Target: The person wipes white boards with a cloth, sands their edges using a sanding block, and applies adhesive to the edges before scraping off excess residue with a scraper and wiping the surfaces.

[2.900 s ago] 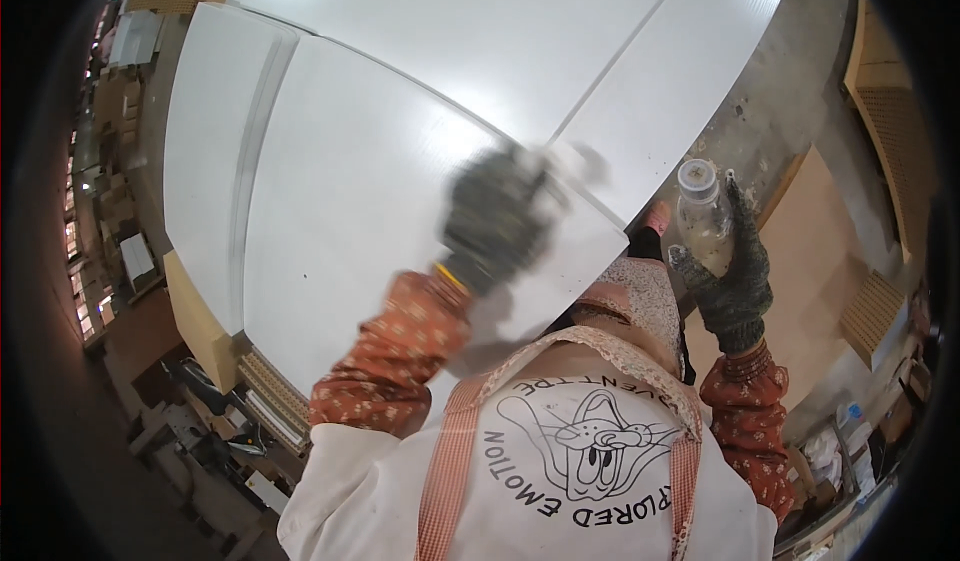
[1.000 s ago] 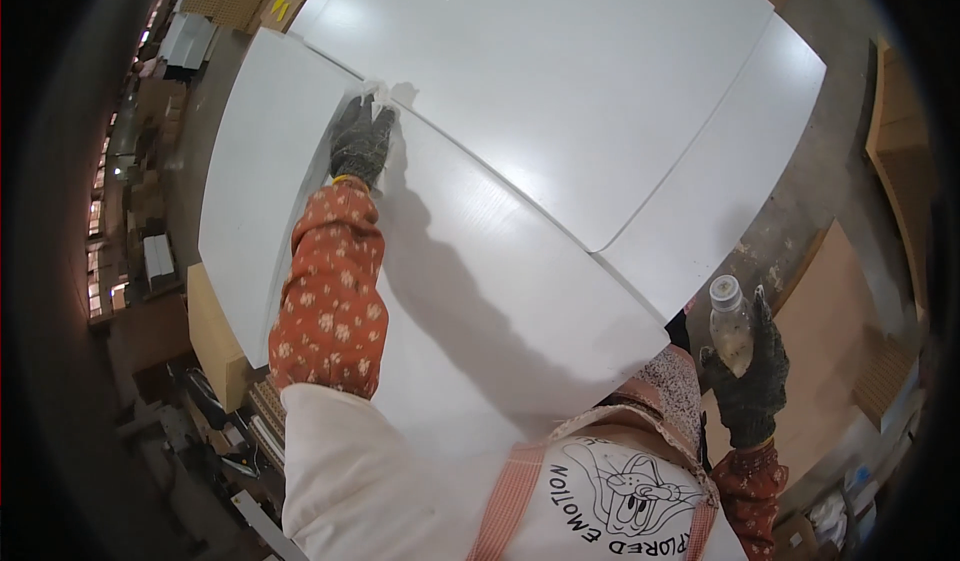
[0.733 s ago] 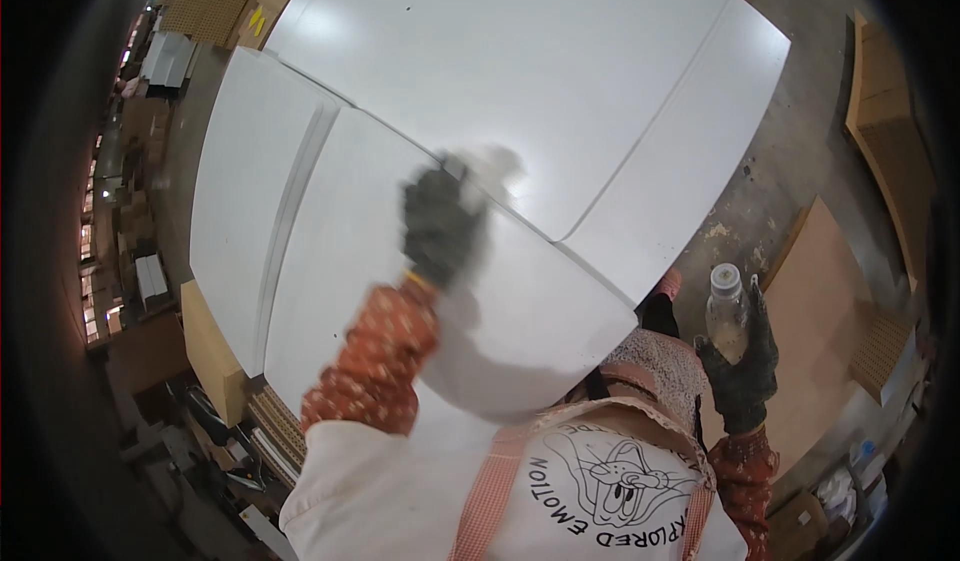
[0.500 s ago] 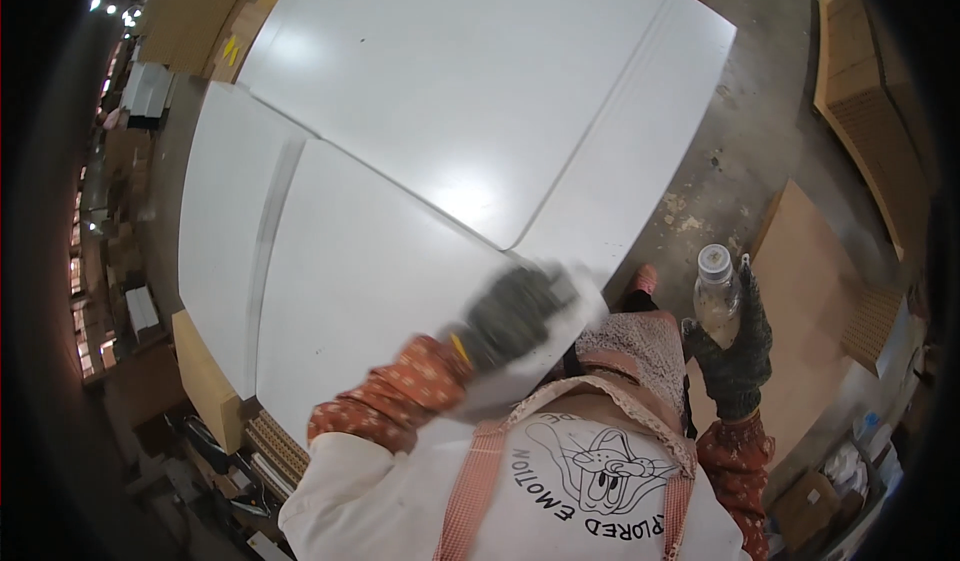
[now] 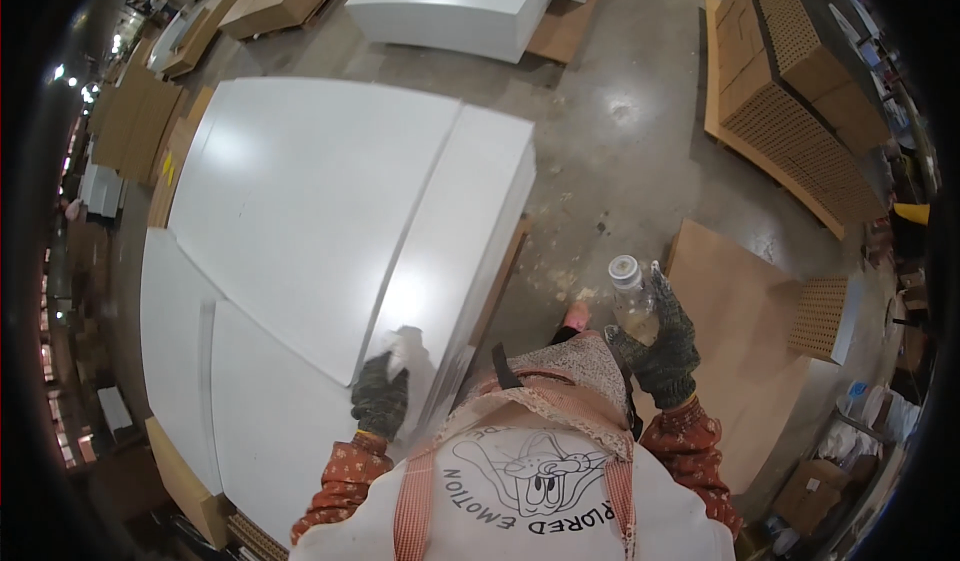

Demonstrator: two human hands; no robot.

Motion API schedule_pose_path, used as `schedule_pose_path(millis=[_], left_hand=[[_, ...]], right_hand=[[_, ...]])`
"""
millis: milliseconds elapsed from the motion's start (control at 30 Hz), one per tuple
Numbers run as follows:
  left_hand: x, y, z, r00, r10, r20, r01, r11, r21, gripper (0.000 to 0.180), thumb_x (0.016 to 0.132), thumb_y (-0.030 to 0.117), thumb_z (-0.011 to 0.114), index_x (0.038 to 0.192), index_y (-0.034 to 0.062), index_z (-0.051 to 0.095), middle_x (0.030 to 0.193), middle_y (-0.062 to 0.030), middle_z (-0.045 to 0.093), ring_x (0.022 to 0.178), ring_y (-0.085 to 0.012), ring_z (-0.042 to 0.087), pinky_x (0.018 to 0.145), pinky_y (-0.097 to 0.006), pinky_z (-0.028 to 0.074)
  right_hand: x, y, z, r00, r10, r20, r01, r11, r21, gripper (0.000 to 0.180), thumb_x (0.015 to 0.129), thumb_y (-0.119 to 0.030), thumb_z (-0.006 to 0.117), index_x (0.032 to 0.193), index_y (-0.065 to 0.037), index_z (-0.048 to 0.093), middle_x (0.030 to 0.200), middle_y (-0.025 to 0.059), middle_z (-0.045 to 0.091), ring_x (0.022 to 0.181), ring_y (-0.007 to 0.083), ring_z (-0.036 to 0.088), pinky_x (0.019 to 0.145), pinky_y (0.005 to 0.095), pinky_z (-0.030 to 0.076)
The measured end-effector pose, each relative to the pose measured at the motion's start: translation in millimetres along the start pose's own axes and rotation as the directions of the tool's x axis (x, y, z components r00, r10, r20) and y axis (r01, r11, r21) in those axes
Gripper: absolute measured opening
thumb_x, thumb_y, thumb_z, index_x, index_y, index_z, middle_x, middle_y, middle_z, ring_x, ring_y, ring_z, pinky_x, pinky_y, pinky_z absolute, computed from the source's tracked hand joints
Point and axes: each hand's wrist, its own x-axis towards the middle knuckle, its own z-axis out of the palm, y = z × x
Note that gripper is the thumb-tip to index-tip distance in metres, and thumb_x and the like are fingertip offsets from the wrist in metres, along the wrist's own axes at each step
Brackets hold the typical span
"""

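My left hand (image 5: 381, 398), in a dark knit glove, presses a white cloth (image 5: 405, 346) onto the near edge of a large white panel (image 5: 300, 221). The panel lies flat on a stack of similar white boards. My right hand (image 5: 660, 346), also gloved, holds a clear plastic bottle (image 5: 630, 296) with a pale cap upright, off to the right of the stack and above the floor. Both forearms wear an orange patterned sleeve, and a white apron covers my front.
A second white panel (image 5: 250, 411) lies lower on the stack at the left. Brown boards (image 5: 740, 361) rest on the concrete floor (image 5: 620, 131) to the right. Perforated brown panels (image 5: 800, 111) stack at the far right, another white block (image 5: 450, 6) stands ahead.
My left hand with the cloth has swept back from the far left of the panel to its near edge. The view has swung right, showing more floor. The bottle stays in my right hand.
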Motion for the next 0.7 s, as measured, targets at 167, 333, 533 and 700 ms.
schedule_pose_path(millis=[167,333,533,700], left_hand=[[40,14,48,0.659,-0.605,-0.446,0.581,0.787,-0.208,0.040,0.090,0.030,0.052,0.121,0.0045,0.053,0.120,-0.0173,0.053,0.114,-0.0338,0.047,0.097,-0.043,0.038],[58,57,104,0.564,-0.665,-0.490,0.679,0.711,-0.182,0.041,0.088,0.027,0.054,0.123,0.0069,0.052,0.121,-0.0143,0.054,0.116,-0.0337,0.046,0.098,-0.043,0.037],[200,197,117,0.662,-0.473,-0.582,0.536,0.841,-0.073,0.037,0.083,0.024,0.060,0.115,0.0051,0.057,0.116,-0.0175,0.055,0.112,-0.0336,0.048,0.093,-0.042,0.040],[380,304,138,0.816,-0.148,-0.559,-0.035,0.952,-0.304,0.041,0.075,0.013,0.066,0.114,0.0039,0.057,0.113,-0.0180,0.055,0.106,-0.0365,0.051,0.090,-0.044,0.043]], right_hand=[[87,45,-52,0.991,0.090,0.098,-0.091,0.996,0.009,0.085,0.065,-0.025,0.081,0.134,0.000,0.039,0.123,0.0185,0.055,0.112,0.0284,0.055,0.093,0.0370,0.044],[158,95,-60,0.999,0.026,0.024,-0.029,0.995,0.101,0.086,0.064,-0.024,0.082,0.135,0.000,0.038,0.122,0.0185,0.056,0.111,0.0273,0.056,0.093,0.0361,0.044],[283,149,-59,0.989,0.026,0.149,-0.058,0.975,0.213,0.092,0.063,-0.029,0.082,0.136,-0.001,0.035,0.124,0.0195,0.053,0.113,0.0277,0.053,0.094,0.0365,0.043],[413,185,-94,0.990,0.077,0.118,-0.101,0.972,0.212,0.089,0.065,-0.033,0.080,0.136,0.000,0.035,0.121,0.0193,0.055,0.112,0.0288,0.054,0.094,0.0370,0.043]])
